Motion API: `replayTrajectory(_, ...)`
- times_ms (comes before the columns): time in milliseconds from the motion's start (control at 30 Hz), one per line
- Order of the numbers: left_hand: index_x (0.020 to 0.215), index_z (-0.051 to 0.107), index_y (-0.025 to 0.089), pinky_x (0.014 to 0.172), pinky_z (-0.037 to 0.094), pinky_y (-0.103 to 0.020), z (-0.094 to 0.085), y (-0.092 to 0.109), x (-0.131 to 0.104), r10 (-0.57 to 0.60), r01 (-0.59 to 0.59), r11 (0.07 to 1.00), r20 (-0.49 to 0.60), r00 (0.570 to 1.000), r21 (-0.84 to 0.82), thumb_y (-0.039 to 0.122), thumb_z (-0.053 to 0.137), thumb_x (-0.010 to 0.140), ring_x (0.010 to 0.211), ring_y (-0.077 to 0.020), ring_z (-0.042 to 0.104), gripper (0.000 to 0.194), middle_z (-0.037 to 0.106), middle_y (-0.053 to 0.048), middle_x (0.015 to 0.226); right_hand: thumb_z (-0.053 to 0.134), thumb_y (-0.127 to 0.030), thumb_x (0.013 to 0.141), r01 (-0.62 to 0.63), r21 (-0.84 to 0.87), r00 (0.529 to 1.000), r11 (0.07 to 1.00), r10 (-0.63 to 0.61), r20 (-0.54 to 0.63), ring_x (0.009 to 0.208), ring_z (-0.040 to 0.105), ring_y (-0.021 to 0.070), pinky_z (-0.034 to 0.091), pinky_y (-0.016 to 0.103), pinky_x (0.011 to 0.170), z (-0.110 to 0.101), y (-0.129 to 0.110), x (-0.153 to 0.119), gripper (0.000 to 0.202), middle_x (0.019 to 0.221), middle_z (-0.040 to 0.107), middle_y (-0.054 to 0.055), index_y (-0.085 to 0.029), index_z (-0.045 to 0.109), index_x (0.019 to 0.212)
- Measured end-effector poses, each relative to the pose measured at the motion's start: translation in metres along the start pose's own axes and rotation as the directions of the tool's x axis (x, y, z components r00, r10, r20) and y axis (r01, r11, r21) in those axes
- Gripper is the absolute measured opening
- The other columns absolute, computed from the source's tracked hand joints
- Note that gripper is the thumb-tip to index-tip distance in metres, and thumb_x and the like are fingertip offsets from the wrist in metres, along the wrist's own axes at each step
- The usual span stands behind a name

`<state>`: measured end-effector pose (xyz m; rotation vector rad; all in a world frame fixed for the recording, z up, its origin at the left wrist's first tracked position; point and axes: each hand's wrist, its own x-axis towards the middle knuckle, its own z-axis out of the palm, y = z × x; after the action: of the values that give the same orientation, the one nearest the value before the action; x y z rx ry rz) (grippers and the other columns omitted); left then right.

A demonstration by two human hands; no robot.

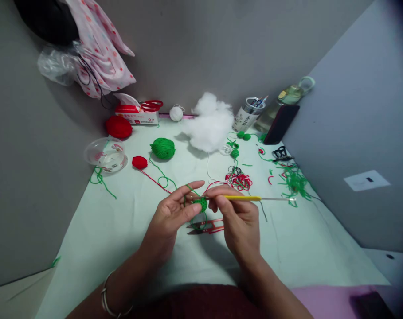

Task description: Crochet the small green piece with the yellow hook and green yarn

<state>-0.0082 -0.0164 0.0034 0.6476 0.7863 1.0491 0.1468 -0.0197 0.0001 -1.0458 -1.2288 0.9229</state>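
Left hand (166, 218) pinching a small green knitted piece (201, 205). Right hand (240, 219) gripping a yellow-handled hook (244, 198), its tip at the piece. Piece held above the table (121, 235), near orange-handled snips (206, 230); green yarn ball (163, 149) farther back.

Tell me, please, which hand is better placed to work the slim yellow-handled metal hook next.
Most likely the right hand: it grips the slim yellow-handled metal hook, with one end at the small green crocheted yarn piece. The left hand looks occupied, as it pinches that piece.
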Motion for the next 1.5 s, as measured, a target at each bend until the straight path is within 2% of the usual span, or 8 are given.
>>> replayTrajectory(300, 0.119, 0.082, 0.028, 0.085, 0.045, -0.027, -0.002, 0.005, 0.000, 0.065, -0.060, 0.996, -0.071, 0.995, 0.063, 0.024, 0.085, 0.082, 0.088, -0.0153, 0.059, 0.037, 0.066, 0.000, 0.090, 0.059, -0.035, 0.105, -0.078, 0.172, 0.997, 0.982, 0.074, 0.025, 0.065, 0.064, 0.0114, 0.056, 0.026, 0.065, -0.001, -0.002, 0.003, 0.024, 0.085, 0.075, 0.002, -0.021, 0.073, 0.090)
replayTrajectory(433, 0.117, 0.082, 0.026, 0.081, 0.046, -0.026, -0.001, 0.005, -0.001, 0.137, -0.114, 0.978, -0.125, 0.983, 0.178, 0.021, 0.084, 0.081, 0.084, -0.0149, 0.056, 0.037, 0.064, 0.000, 0.087, 0.053, -0.021, 0.106, 0.182, -0.170, 0.982, 0.968, -0.172, 0.073, 0.073, 0.069, 0.0145, 0.059, 0.030, 0.068, -0.002, -0.005, -0.007, 0.020, 0.089, 0.076, 0.003, -0.023, 0.073, 0.103)
replayTrajectory(633, 0.129, 0.074, 0.021, 0.064, 0.044, -0.021, 0.006, 0.001, -0.002, 0.004, -0.004, 1.000, -0.107, 0.994, 0.003, 0.024, 0.088, 0.079, 0.061, -0.0086, 0.046, 0.052, 0.061, 0.004, 0.074, 0.061, -0.011, 0.099, 0.564, -0.570, 0.816, 0.597, -0.508, 0.276, 0.092, 0.073, 0.0210, 0.062, 0.035, 0.072, -0.001, 0.004, -0.016, 0.033, 0.107, 0.077, 0.008, -0.029, 0.073, 0.124)
replayTrajectory(767, 0.123, 0.077, 0.015, 0.071, 0.051, -0.024, 0.006, 0.006, 0.000, -0.159, 0.154, 0.966, -0.005, 0.987, -0.208, 0.024, 0.085, 0.083, 0.046, -0.0046, 0.020, 0.042, 0.037, 0.014, 0.051, 0.057, -0.009, 0.101, 0.398, -0.322, 0.915, 0.859, -0.398, 0.069, 0.086, 0.071, 0.0181, 0.060, 0.034, 0.072, -0.004, 0.002, -0.011, 0.030, 0.098, 0.077, 0.004, -0.029, 0.076, 0.114)
replayTrajectory(867, 0.122, 0.078, 0.019, 0.071, 0.050, -0.023, 0.005, 0.008, 0.000, -0.092, 0.089, 0.979, -0.008, 0.996, -0.185, 0.020, 0.085, 0.082, 0.047, -0.0028, 0.023, 0.041, 0.051, 0.010, 0.062, 0.057, -0.015, 0.103, 0.225, -0.063, 0.974, 0.972, -0.226, -0.007, 0.081, 0.069, 0.0170, 0.057, 0.032, 0.070, -0.003, -0.002, -0.004, 0.024, 0.090, 0.076, 0.002, -0.027, 0.078, 0.101)
replayTrajectory(1067, 0.128, 0.076, 0.024, 0.056, 0.035, -0.020, 0.007, 0.001, -0.001, 0.018, -0.017, 1.000, -0.061, 0.998, 0.020, 0.027, 0.086, 0.083, 0.068, -0.0095, 0.047, 0.046, 0.066, 0.000, 0.086, 0.062, -0.013, 0.100, 0.226, -0.153, 0.974, 0.962, -0.222, 0.047, 0.086, 0.071, 0.0170, 0.058, 0.032, 0.073, 0.003, 0.000, -0.005, 0.023, 0.093, 0.078, 0.002, -0.028, 0.079, 0.104)
replayTrajectory(1233, 0.123, 0.079, 0.020, 0.056, 0.039, -0.016, 0.007, 0.002, 0.002, -0.143, 0.139, 0.977, -0.014, 0.990, -0.160, 0.025, 0.086, 0.081, 0.051, -0.0035, 0.025, 0.042, 0.055, 0.006, 0.069, 0.066, -0.008, 0.096, 0.428, -0.391, 0.901, 0.815, -0.419, 0.112, 0.094, 0.070, 0.0185, 0.059, 0.034, 0.079, 0.000, 0.004, -0.012, 0.036, 0.107, 0.078, 0.004, -0.032, 0.078, 0.120)
replayTrajectory(1500, 0.117, 0.082, 0.025, 0.078, 0.050, -0.023, 0.001, 0.002, 0.004, -0.068, 0.067, 0.988, 0.002, 0.998, -0.138, 0.023, 0.087, 0.078, 0.067, -0.0081, 0.049, 0.039, 0.062, 0.002, 0.080, 0.065, -0.028, 0.102, -0.012, 0.083, 1.000, 0.996, 0.009, 0.028, 0.088, 0.068, 0.0149, 0.054, 0.028, 0.079, -0.005, 0.004, -0.002, 0.017, 0.093, 0.078, 0.000, -0.030, 0.082, 0.098)
